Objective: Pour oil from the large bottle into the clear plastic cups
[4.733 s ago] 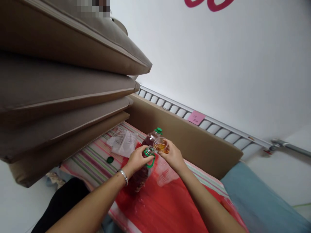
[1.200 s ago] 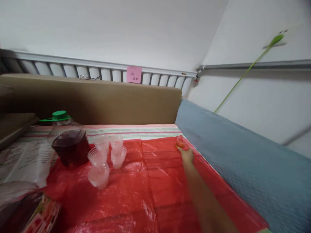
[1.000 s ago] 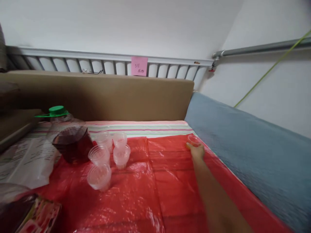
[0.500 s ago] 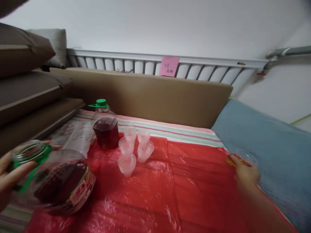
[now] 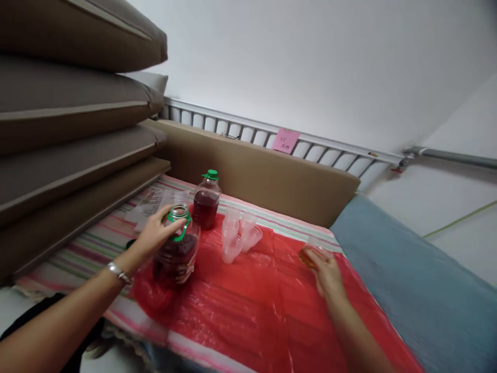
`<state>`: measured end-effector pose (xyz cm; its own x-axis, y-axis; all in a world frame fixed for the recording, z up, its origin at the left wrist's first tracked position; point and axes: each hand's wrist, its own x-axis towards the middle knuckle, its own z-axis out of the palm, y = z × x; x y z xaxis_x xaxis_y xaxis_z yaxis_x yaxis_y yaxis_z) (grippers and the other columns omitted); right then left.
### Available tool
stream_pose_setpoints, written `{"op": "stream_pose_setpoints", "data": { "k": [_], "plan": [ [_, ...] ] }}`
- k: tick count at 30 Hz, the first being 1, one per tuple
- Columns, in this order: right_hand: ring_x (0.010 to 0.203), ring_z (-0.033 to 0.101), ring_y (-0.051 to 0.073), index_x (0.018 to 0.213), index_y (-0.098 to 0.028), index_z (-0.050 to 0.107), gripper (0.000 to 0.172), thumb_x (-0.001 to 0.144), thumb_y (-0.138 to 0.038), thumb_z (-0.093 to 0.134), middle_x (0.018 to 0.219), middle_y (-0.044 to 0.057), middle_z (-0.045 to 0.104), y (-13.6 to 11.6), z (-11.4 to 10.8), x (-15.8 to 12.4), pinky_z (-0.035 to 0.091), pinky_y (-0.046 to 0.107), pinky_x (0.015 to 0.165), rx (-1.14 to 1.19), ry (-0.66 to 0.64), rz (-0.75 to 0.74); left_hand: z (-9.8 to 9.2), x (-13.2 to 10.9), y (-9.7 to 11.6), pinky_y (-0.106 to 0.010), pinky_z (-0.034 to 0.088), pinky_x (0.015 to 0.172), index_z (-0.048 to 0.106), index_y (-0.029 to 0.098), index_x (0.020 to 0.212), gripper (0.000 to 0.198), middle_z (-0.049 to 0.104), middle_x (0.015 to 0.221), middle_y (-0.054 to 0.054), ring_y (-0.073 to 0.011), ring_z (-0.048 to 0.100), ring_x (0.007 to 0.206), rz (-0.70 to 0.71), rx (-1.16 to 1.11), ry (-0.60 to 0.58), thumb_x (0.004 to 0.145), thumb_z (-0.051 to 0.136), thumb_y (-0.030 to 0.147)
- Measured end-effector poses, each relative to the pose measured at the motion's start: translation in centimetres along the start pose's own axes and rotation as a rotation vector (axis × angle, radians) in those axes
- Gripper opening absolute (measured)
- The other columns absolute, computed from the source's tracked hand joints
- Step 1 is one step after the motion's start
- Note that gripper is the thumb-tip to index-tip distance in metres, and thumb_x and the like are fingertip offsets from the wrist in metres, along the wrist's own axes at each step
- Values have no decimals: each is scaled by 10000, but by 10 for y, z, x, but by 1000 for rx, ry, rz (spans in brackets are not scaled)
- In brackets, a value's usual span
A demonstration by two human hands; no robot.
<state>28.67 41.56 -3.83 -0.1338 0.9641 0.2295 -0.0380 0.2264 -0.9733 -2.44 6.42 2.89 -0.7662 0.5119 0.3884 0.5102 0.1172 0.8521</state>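
My left hand [image 5: 162, 226] is closed round the green-collared neck of a big clear jug [image 5: 178, 256] of dark red liquid, whose mouth is uncapped. The jug stands almost upright at the left of the red plastic sheet [image 5: 240, 305]. My right hand [image 5: 326, 269] grips a small clear cup [image 5: 308, 254] with amber content, over the sheet's right part. Several clear plastic cups [image 5: 233, 248] stand grouped between the hands. Behind the jug is a second bottle [image 5: 206, 202] of red liquid with a green cap.
Stacked brown cushions [image 5: 77, 103] rise at the left. A tan board [image 5: 256, 176] runs along the back before a white radiator [image 5: 248, 135] with a pink note [image 5: 286, 140]. Blue fabric [image 5: 407, 248] lies at the right. Clear plastic packaging [image 5: 155, 204] lies behind my left hand.
The view has shifted and turned left. The jug, tilted before, is now nearly upright in my left hand. My right hand has come inward from the sheet's right edge with the cup.
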Motion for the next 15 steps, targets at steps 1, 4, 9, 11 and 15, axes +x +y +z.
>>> {"op": "stream_pose_setpoints", "data": {
  "k": [1, 4, 9, 11, 15],
  "plan": [
    [821, 693, 251, 1003, -206, 573, 626, 477, -476, 781, 887, 61, 711, -1, 16, -14, 559, 358, 692, -2, -60, 20, -1, -1, 1, -350, 485, 878, 617, 172, 1085, 505, 702, 1036, -59, -252, 637, 960, 13, -17, -6, 707, 638, 506],
    [898, 679, 252, 1058, -193, 541, 649, 524, -498, 750, 951, 71, 707, -5, 59, -47, 539, 384, 797, -74, -210, 42, -3, -3, 3, -356, 482, 891, 616, 164, 1087, 486, 704, 1035, -67, -253, 637, 967, 46, -64, -20, 717, 637, 480],
    [933, 667, 277, 960, -193, 586, 549, 481, -389, 767, 954, 81, 709, -17, 107, -73, 493, 433, 882, -235, -305, -24, -4, -5, 3, -352, 485, 887, 612, 174, 1096, 457, 700, 1058, -63, -241, 639, 970, 77, -124, -40, 727, 637, 442],
    [968, 656, 283, 933, -208, 597, 515, 467, -347, 766, 976, 72, 710, -24, 118, -78, 462, 453, 926, -295, -325, -55, -5, -4, 1, -349, 488, 874, 614, 181, 1084, 434, 704, 1043, -57, -239, 643, 961, 78, -134, -44, 733, 635, 434],
    [973, 657, 283, 928, -218, 609, 496, 465, -324, 754, 979, 65, 713, -37, 129, -83, 446, 461, 947, -373, -357, -88, -4, -3, -3, -361, 490, 873, 614, 200, 1086, 426, 713, 1016, -47, -248, 650, 961, 76, -145, -51, 731, 641, 434]
  ]
}}
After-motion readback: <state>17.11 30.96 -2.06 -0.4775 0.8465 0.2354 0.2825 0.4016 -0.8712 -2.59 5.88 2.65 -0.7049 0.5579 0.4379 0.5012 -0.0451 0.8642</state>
